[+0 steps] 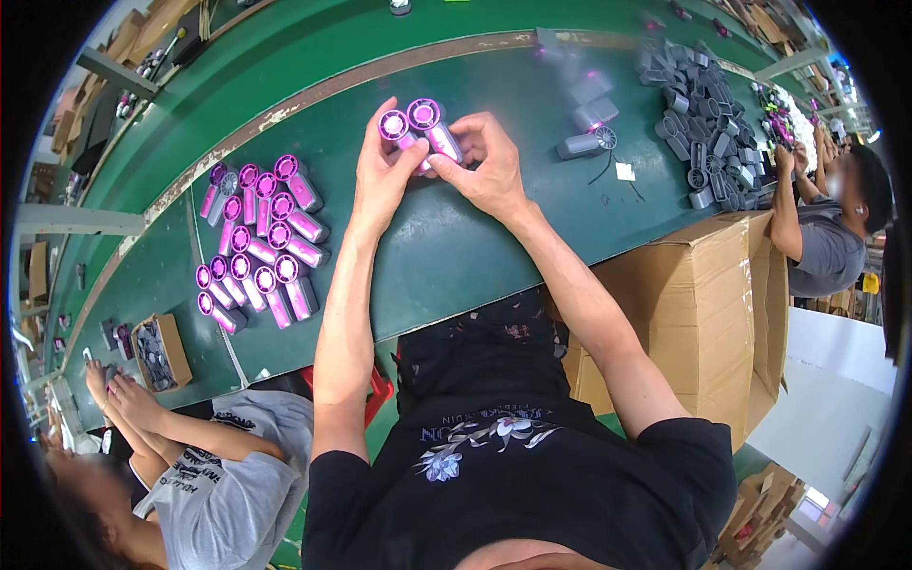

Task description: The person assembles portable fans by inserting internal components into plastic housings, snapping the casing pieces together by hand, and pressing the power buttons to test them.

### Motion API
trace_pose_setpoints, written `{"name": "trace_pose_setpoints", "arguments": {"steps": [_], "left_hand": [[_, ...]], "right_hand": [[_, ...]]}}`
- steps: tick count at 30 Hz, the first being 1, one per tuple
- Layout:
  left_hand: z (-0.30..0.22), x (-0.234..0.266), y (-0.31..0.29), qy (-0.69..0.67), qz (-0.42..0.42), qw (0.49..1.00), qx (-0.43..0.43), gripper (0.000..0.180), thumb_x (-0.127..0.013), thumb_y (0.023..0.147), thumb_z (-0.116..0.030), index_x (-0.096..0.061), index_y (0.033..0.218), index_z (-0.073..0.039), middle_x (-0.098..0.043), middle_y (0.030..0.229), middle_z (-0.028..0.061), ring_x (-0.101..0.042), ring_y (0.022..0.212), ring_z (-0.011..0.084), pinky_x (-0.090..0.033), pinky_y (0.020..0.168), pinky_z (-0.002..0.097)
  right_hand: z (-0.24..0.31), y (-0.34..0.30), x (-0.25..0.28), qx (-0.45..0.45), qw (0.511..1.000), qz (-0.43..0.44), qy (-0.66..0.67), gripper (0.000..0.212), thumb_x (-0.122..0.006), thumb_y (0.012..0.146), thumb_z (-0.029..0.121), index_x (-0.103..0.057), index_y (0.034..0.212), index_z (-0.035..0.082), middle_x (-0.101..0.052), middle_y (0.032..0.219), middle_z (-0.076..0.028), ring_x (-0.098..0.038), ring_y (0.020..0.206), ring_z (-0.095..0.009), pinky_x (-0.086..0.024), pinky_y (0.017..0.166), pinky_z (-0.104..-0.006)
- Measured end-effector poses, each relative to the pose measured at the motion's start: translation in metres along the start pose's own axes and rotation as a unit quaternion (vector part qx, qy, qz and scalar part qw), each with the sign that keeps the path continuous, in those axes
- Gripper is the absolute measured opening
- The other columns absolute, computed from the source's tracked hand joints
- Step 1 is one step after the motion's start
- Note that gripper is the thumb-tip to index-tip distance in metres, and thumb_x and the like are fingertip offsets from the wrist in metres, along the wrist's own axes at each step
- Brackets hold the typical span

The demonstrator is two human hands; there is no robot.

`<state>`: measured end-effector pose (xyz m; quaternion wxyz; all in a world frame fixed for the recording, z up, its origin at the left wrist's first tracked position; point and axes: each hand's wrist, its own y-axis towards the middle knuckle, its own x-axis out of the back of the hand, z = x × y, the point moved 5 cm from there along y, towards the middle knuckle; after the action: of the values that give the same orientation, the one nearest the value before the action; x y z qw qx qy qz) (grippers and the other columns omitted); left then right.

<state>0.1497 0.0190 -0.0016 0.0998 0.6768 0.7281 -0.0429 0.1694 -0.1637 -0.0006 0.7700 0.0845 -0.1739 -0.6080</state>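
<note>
Over the green table (446, 247) I hold two small handheld fans with bright pink fronts and grey bodies, side by side, round heads up. My left hand (378, 180) is closed around the left fan (393, 125), its thumb across the lower part. The right fan (441, 135) tilts a little in my right hand (490, 169), thumb and fingers gripping its handle. Both thumbs nearly meet between the handles. Several more pink fans (282, 206) lie in slanted rows left of my left forearm. To the right rests a grey fan body (580, 145) with a thin dark wire.
A heap of grey plastic casings (703, 133) covers the table's right end. Below it stands a large open cardboard box (708, 313). A small carton (169, 351) of grey parts sits at the left. One co-worker (228, 465) works at lower left, another (826, 228) at far right.
</note>
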Motion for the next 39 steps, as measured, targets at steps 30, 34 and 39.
{"name": "trace_pose_setpoints", "arguments": {"steps": [30, 34, 39], "left_hand": [[-0.012, -0.029, -0.014, -0.037, 0.044, 0.998, 0.0, 0.077, -0.058, 0.105, -0.003, -0.025, 0.174, -0.018, -0.063, 0.111, 0.0118, -0.064, 0.075, 0.0158, -0.051, 0.055, 0.0283], [-0.008, -0.03, -0.014, -0.087, 0.065, 0.994, 0.031, 0.075, -0.056, 0.105, -0.004, -0.027, 0.173, -0.018, -0.063, 0.109, 0.0115, -0.065, 0.076, 0.0179, -0.051, 0.056, 0.0295], [0.0, -0.027, -0.012, -0.176, 0.05, 0.977, 0.111, 0.068, -0.051, 0.105, -0.009, -0.032, 0.17, -0.018, -0.062, 0.11, 0.015, -0.063, 0.079, 0.0224, -0.048, 0.059, 0.0335]], "right_hand": [[-0.017, 0.01, 0.002, -0.236, 0.899, 0.108, 0.352, 0.026, -0.05, 0.111, 0.02, -0.064, 0.119, 0.0, -0.07, 0.101, -0.008, -0.062, 0.079, -0.014, -0.049, 0.066, -0.031], [-0.019, 0.01, 0.003, -0.244, 0.89, 0.124, 0.365, 0.026, -0.049, 0.112, 0.02, -0.063, 0.116, 0.0, -0.067, 0.099, -0.008, -0.058, 0.078, -0.014, -0.047, 0.065, -0.0315], [-0.024, 0.012, 0.003, -0.251, 0.894, 0.119, 0.351, 0.03, -0.048, 0.114, 0.025, -0.063, 0.116, -0.001, -0.068, 0.102, -0.01, -0.061, 0.079, -0.017, -0.051, 0.066, -0.0349]]}}
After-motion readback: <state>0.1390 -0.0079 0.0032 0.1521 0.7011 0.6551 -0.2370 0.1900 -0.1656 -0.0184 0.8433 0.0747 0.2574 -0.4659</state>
